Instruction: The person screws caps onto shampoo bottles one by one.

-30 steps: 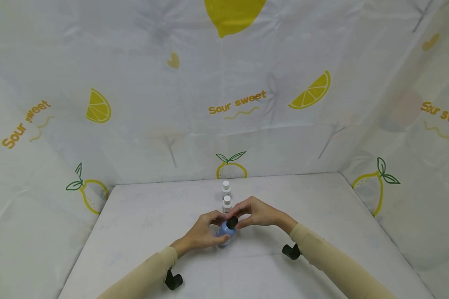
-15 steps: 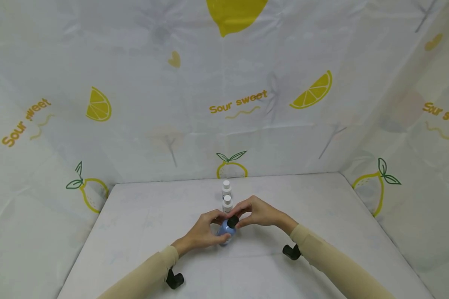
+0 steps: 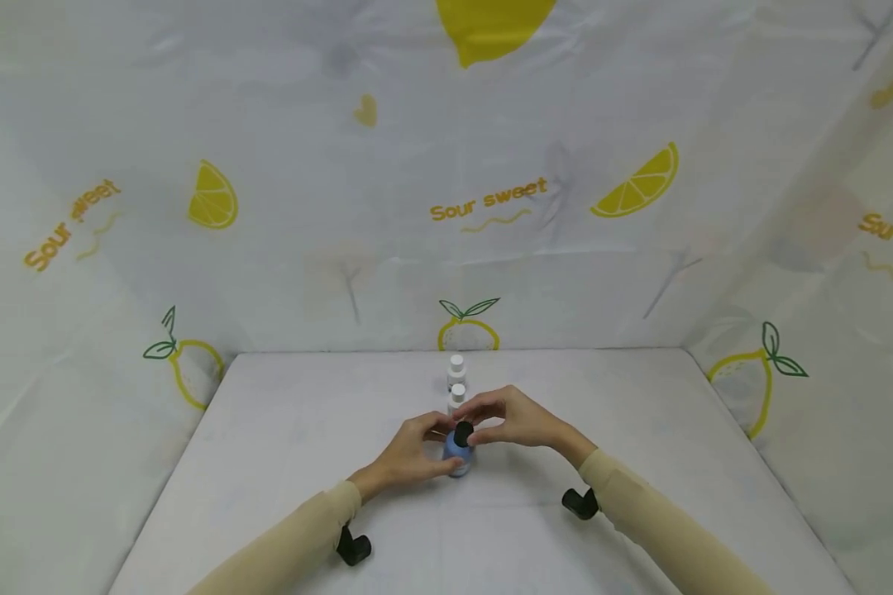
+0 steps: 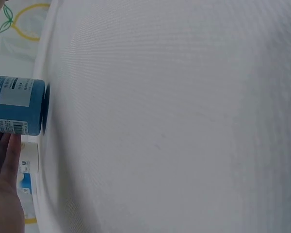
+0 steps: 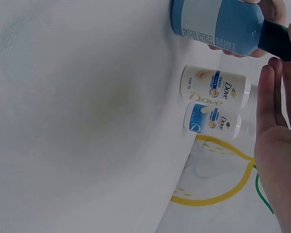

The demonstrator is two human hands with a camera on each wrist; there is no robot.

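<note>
A blue bottle point(image 3: 458, 453) with a black cap point(image 3: 464, 434) stands nearly upright at the middle of the table. My left hand point(image 3: 409, 453) holds it round the body, thumb in front and fingers behind. With thumb and fingers, my right hand point(image 3: 521, 420) pinches the cap. White and printed labels show on the bottle point(image 4: 17, 104) in the left wrist view, its base close over the cloth. Seen from the right wrist, fingertips point(image 5: 276, 63) lie at the dark cap point(image 5: 277, 39).
Two white Dove bottles, a nearer one point(image 5: 214, 86) and a farther one point(image 5: 212, 119), stand just behind the blue bottle. A white cloth covers the table point(image 3: 305, 430). Lemon-printed sheeting point(image 3: 387, 281) rises at the back and sides.
The blue bottle has gone from leaning right to nearly upright, both hands keeping their hold on it. The head view has shifted slightly.
</note>
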